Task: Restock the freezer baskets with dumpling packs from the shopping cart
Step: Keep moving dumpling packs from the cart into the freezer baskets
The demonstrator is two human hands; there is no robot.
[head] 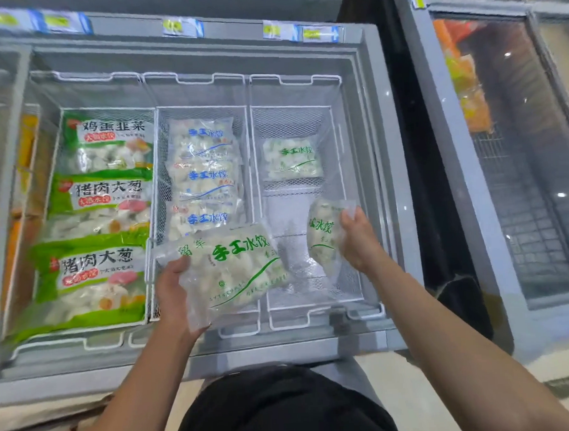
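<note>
A big gray freezer (pixel 375 120) stands open, and three white wire baskets sit side by side inside it. Blue and yellow price tags (pixel 183 26) run along its back edge.

The left basket (pixel 103 345) is packed full with three big green dumpling bags (pixel 103 207), lined up from the back edge to the front edge.

The middle basket (pixel 247 145) holds three clear packs with blue writing (pixel 205 176), laid in a row from back to front.

Over the front edge of the middle basket, the left hand (pixel 174 291) holds a clear pack with green writing (pixel 233 269). The thumb lies on top of the pack and the fingers curl under it. The pack is tilted and hangs above the basket, not set down.

The right basket (pixel 344 186) has one small pack with green writing (pixel 292 159) lying flat near its back edge. The rest of its wire floor shows.

The right hand (pixel 357 238) grips a second green-writing pack (pixel 324 233) from its right side, over the right basket near the front right corner. This pack stands on its edge, up in the air.

Right of the freezer is a dark gap, then another freezer with a closed glass lid (pixel 518 159). Orange and yellow packs (pixel 466 86) show through the glass near its back edge.

At the bottom, the person's dark clothing (pixel 285 407) and a pale floor (pixel 408 389) can be seen.
</note>
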